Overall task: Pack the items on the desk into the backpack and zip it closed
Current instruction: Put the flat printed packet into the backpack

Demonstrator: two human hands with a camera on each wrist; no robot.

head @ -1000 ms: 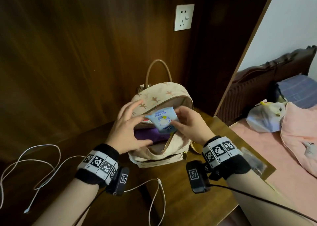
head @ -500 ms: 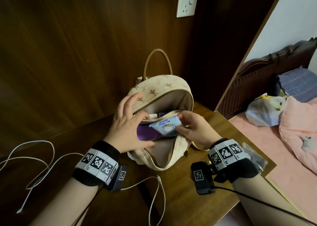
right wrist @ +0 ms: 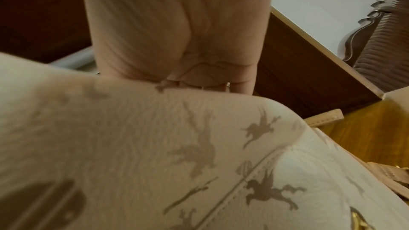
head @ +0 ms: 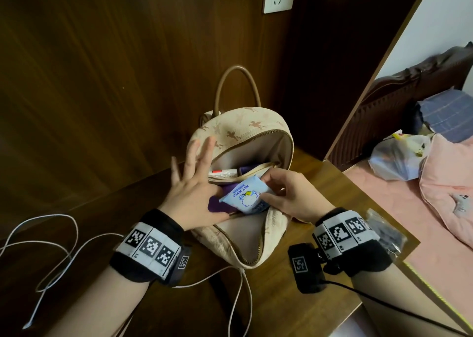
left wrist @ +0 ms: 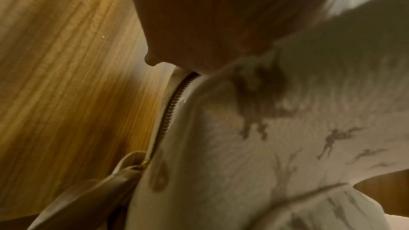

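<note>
The cream backpack with brown horse prints stands unzipped on the wooden desk. My right hand pinches a light blue wet wipes pack and holds it tilted in the bag's mouth, above a purple item. A white item with a red end sits in the inner pocket. My left hand lies at the left edge of the opening with fingers spread straight. In the left wrist view the palm is against the backpack beside its zip. The right wrist view shows my palm over the backpack.
A white cable loops over the desk's left part and another cable runs in front of the bag. A small clear bag of dark things lies by the desk's right edge. A bed with a plastic bag is to the right.
My right hand has lowered the wipes pack from above the opening into the bag's mouth. My left fingers have gone from curved over the bag's top to spread straight.
</note>
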